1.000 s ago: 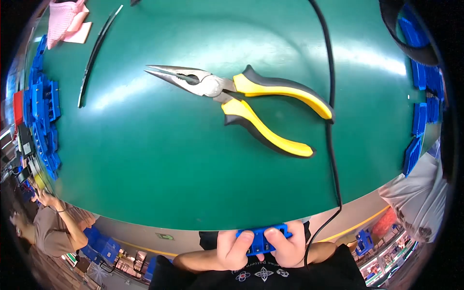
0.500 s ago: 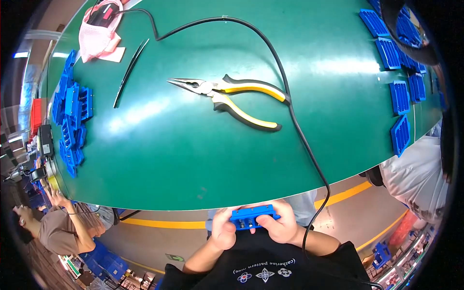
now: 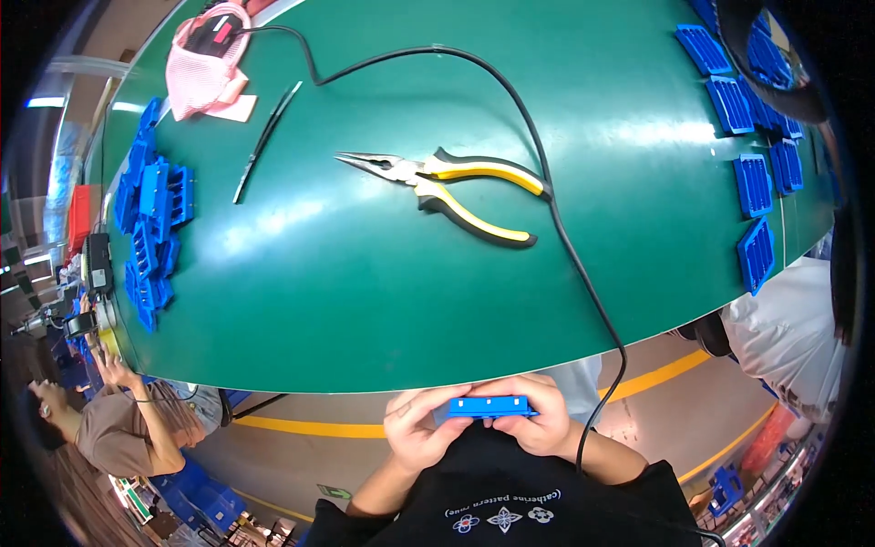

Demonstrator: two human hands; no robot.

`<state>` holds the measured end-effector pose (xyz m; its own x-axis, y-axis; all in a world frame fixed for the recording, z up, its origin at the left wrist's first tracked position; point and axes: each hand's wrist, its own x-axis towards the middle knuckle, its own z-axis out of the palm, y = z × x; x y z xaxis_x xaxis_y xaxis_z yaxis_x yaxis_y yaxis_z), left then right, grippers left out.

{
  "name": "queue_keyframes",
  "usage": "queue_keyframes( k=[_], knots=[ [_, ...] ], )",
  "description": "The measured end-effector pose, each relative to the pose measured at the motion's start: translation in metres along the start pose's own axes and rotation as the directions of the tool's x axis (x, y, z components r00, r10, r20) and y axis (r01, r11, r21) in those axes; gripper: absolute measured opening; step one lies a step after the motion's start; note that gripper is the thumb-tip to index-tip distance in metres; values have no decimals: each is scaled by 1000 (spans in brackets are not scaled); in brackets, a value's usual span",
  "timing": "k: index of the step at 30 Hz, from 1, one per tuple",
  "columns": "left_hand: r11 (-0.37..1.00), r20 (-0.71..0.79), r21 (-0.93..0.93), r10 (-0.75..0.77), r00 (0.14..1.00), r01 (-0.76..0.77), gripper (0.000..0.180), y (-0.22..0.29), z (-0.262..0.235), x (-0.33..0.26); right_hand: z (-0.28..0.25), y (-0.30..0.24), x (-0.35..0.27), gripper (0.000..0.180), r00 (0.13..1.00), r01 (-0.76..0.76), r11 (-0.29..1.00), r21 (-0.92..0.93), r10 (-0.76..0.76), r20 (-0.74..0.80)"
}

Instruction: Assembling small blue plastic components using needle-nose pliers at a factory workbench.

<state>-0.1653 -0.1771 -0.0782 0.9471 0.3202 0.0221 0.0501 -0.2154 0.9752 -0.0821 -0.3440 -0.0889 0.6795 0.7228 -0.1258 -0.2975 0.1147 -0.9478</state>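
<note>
A small blue plastic part point(image 3: 488, 407) is gripped from both sides, low in the view and below the near edge of the green table point(image 3: 365, 292). My left hand point(image 3: 421, 427) holds its left end and my right hand point(image 3: 540, 421) holds its right end, close to my dark shirt. Long-nose pliers with yellow and black handles point(image 3: 447, 190) lie untouched on the tabletop, far above both hands.
A black cable point(image 3: 547, 210) runs across the table and down past my right hand. Blue parts are piled at the left edge point(image 3: 150, 228) and laid in a row at the right point(image 3: 755, 182). A pink cloth point(image 3: 205, 64) and a thin black strip point(image 3: 264, 141) lie far left. Another person point(image 3: 118, 428) sits lower left; someone in white point(image 3: 788, 328) stands right.
The view has pulled back from the table, so the pliers look smaller and farther. Both hands keep hold of the blue part, now seen fuller and higher in the picture.
</note>
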Motion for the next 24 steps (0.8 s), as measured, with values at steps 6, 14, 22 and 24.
queue_keyframes(
  k=[6, 14, 22, 24],
  knots=[
    [982, 50, -71, 177, 983, -173, 25, 0, -4, 7, -1, 9, -15, 24, 975, -218, 965, 148, 222, -10],
    [987, -439, -152, -14, 898, -59, 14, 17, -107, -16, -135, -4, -107, 22, 858, -451, 892, -40, 421, -295],
    [980, -896, 195, 159, 413, 45, 12, -24, -366, 25, -149, -123, -75, 32, 754, 396, 716, -576, -611, -241],
    [954, -892, 258, 174, 417, 155, 20, -54, -446, 12, -87, -172, -17, 29, 711, 617, 444, -650, -669, 217]
  ],
)
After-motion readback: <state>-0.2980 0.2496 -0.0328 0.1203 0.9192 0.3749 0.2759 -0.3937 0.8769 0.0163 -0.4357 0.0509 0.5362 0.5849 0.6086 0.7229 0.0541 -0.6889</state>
